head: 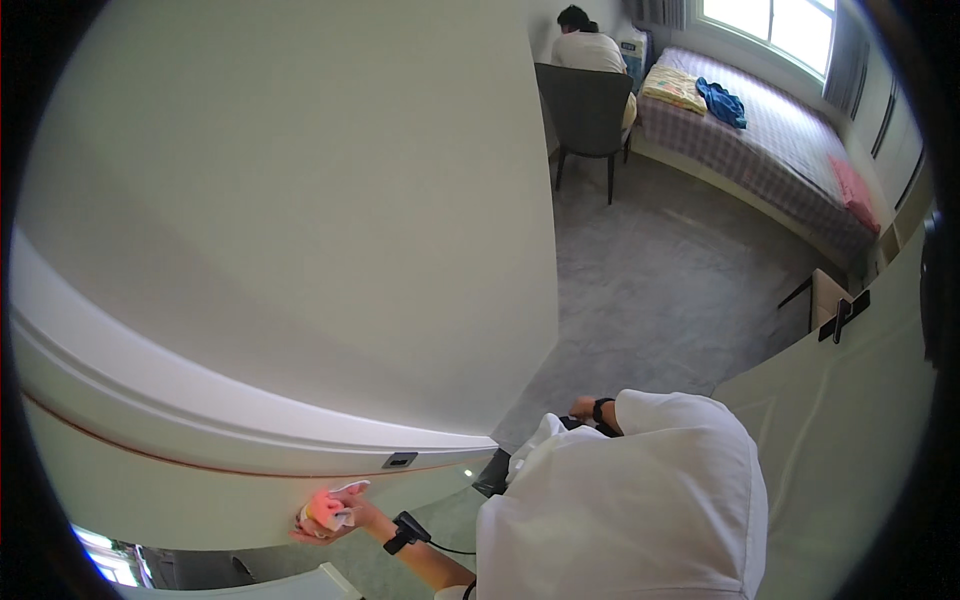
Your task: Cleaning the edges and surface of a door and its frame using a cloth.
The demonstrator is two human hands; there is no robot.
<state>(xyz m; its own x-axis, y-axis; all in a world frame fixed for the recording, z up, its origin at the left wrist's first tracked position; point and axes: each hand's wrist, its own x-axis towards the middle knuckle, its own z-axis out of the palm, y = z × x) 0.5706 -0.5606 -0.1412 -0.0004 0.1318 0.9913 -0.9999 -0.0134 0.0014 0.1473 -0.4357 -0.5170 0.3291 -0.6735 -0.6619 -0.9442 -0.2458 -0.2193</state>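
At the lower left, my left hand (346, 519) is closed around a crumpled pink and white cloth or tissue (327, 510), close to the pale wall by the door frame (292, 436). A black device is strapped to that wrist, with a cable running from it. My right hand (582, 409) is near the front of my white shirt, with a black band on its wrist; a dark thing lies just below it, and whether the hand holds it is unclear. A metal strike plate (400, 460) sits in the frame, above and right of my left hand.
A white door (810, 405) with a black handle (844, 316) stands at the right. Beyond, a person (589, 51) sits on a dark chair (589, 109) beside a bed (757, 161). A beige chair (829, 296) is partly behind the door.
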